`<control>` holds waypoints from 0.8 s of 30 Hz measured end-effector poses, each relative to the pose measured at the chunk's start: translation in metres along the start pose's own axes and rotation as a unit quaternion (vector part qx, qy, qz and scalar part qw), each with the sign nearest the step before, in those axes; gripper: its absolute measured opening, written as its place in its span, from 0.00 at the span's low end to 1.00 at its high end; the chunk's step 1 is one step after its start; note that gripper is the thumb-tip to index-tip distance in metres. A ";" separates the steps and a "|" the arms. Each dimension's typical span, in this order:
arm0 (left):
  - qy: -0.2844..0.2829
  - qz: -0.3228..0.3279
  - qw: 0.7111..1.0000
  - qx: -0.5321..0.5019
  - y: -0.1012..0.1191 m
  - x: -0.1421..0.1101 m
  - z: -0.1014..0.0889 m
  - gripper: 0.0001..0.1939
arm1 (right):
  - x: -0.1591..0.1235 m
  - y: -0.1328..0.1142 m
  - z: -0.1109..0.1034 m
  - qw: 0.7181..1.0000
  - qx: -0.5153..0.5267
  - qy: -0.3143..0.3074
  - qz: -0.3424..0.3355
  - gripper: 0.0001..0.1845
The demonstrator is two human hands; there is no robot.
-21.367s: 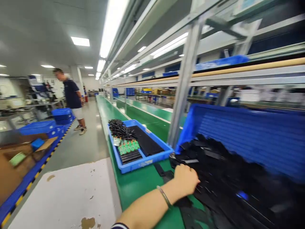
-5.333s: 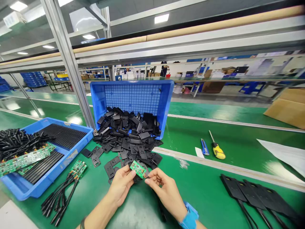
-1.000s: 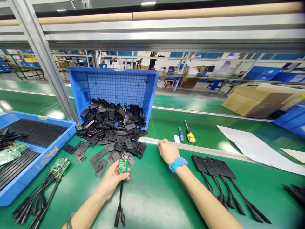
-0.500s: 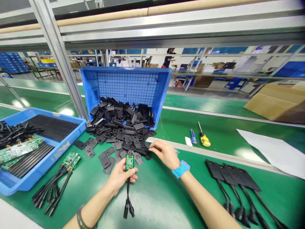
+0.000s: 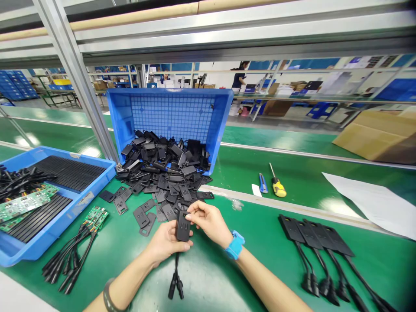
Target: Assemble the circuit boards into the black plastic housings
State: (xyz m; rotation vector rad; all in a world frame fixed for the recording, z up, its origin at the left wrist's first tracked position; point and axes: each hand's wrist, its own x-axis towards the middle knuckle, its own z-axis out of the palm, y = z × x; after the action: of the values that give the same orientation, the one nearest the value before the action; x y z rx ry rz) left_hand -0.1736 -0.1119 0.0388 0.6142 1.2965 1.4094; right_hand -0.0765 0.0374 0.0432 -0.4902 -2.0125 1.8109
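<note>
My left hand [image 5: 167, 242] grips a small black plastic case [image 5: 183, 226] by its sides, with the thumb across its lower end. Two short black cables with connectors [image 5: 176, 284] hang from it. A black cover with slots forms its upper face, and the green circuit board is hidden. My right hand [image 5: 204, 219] pinches the cover's upper right corner between thumb and fingers. Just beyond both hands lies a heap of loose black covers [image 5: 169, 186]. To the left, several green circuit boards with cables [image 5: 94, 219] lie on the green table.
A blue crate [image 5: 172, 112] lies on its side behind the heap, and a blue tray [image 5: 81, 190] of parts stands left. A utility knife [image 5: 263, 183] and yellow screwdriver [image 5: 278, 187] lie beyond. Several cased units with cables [image 5: 318, 236] lie right. A metal post [image 5: 78, 78] rises left.
My right hand has come from the heap to my left hand with a black cover, which now lies over the circuit board that was showing. My left hand stays nearly in place.
</note>
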 end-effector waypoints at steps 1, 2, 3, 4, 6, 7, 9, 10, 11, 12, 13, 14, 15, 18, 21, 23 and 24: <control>0.001 0.002 1.000 0.003 0.000 0.000 0.001 0.31 | 0.000 0.001 0.000 1.000 -0.002 0.005 -0.002 0.12; 0.004 0.005 1.000 0.008 -0.001 0.001 0.001 0.30 | 0.000 0.002 0.001 1.000 0.001 0.009 -0.001 0.13; 0.007 0.009 1.000 0.016 -0.001 0.001 0.002 0.29 | 0.001 0.003 0.002 1.000 0.007 0.009 0.002 0.14; 0.011 0.014 1.000 0.026 -0.002 0.001 0.003 0.27 | 0.001 0.002 0.002 1.000 0.019 0.006 0.005 0.15; 0.016 0.023 0.998 0.049 -0.002 0.002 0.004 0.25 | 0.001 0.001 0.003 0.999 0.043 -0.009 0.018 0.17; 0.018 0.029 0.998 0.059 -0.003 0.002 0.004 0.25 | 0.002 -0.001 0.002 0.998 0.055 -0.019 0.025 0.19; 0.020 0.039 0.996 0.076 -0.003 0.002 0.004 0.24 | 0.003 -0.003 0.001 0.995 0.081 -0.040 0.049 0.22; 0.022 0.043 0.995 0.084 -0.003 0.002 0.004 0.24 | 0.003 -0.004 0.000 0.992 0.098 -0.051 0.065 0.23; 0.024 0.046 0.995 0.091 -0.004 0.001 0.004 0.23 | 0.003 -0.004 -0.001 0.988 0.117 -0.062 0.083 0.25; 0.024 0.048 0.994 0.098 -0.004 0.001 0.004 0.23 | 0.004 -0.003 -0.002 0.983 0.135 -0.074 0.098 0.26; 0.022 0.049 0.993 0.103 -0.004 0.001 0.004 0.23 | 0.004 -0.002 -0.003 0.979 0.149 -0.088 0.111 0.27; 0.018 0.050 0.993 0.107 -0.005 0.001 0.003 0.23 | 0.004 -0.001 -0.003 0.975 0.155 -0.102 0.119 0.28; 0.015 0.051 0.993 0.108 -0.005 0.002 0.002 0.24 | 0.004 0.000 -0.003 0.974 0.155 -0.113 0.123 0.27; 0.012 0.054 0.992 0.109 -0.006 0.002 0.001 0.26 | 0.005 0.004 -0.001 0.977 0.128 -0.124 0.113 0.27; 0.024 0.052 0.992 0.116 -0.007 0.002 0.002 0.25 | 0.005 0.007 0.002 0.989 0.076 -0.101 0.076 0.27; 0.031 0.047 0.992 0.115 -0.007 0.002 0.002 0.22 | 0.005 0.009 0.005 0.994 0.048 -0.077 0.054 0.26; 0.035 0.047 0.992 0.113 -0.008 0.002 0.003 0.21 | 0.004 0.009 0.007 0.996 0.035 -0.069 0.050 0.26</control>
State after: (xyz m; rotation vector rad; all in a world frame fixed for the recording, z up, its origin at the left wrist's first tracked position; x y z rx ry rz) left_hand -0.1691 -0.1104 0.0318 0.7921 1.5135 1.3794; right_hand -0.0835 0.0342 0.0337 -0.4654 -2.0389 2.0176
